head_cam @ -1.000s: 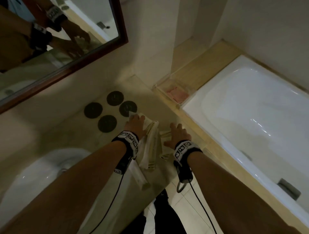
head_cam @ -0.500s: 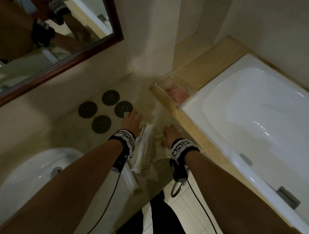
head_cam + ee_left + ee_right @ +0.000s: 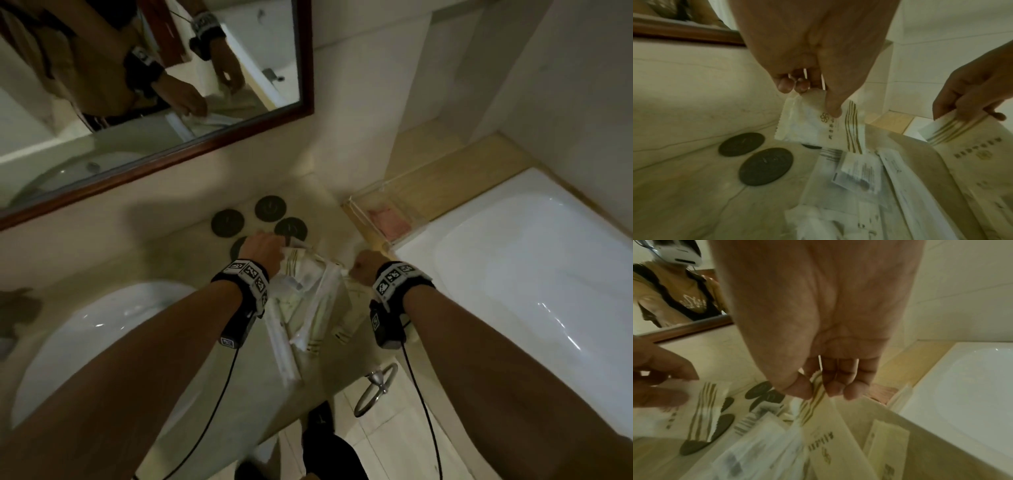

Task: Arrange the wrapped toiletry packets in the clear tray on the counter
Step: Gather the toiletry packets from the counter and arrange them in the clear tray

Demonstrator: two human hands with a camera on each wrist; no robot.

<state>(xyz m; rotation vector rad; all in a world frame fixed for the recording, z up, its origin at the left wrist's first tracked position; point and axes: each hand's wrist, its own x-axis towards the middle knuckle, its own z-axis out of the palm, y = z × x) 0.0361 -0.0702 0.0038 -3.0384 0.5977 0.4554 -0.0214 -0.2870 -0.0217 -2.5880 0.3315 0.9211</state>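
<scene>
A heap of wrapped toiletry packets (image 3: 308, 301) lies on the counter between my hands, apparently inside a faint clear tray (image 3: 812, 175). My left hand (image 3: 812, 99) pinches a small white packet (image 3: 813, 128) with gold stripes, held just above the heap. In the head view the left hand (image 3: 270, 246) sits at the heap's far left. My right hand (image 3: 818, 392) pinches the striped end of a long cream packet (image 3: 828, 426) whose other end rests in the heap. The right hand (image 3: 363, 267) is at the heap's far right.
Several dark round coasters (image 3: 227, 222) lie behind the heap. A second clear box (image 3: 387, 219) holding something pink stands on the wooden ledge by the bathtub (image 3: 513, 274). The sink (image 3: 85, 342) is at left, the mirror (image 3: 154, 85) above, and a towel ring (image 3: 375, 387) below the counter edge.
Both hands lay over the packets before. Now the left has lifted a small packet and the right has curled onto a long one. The head view has tilted up.
</scene>
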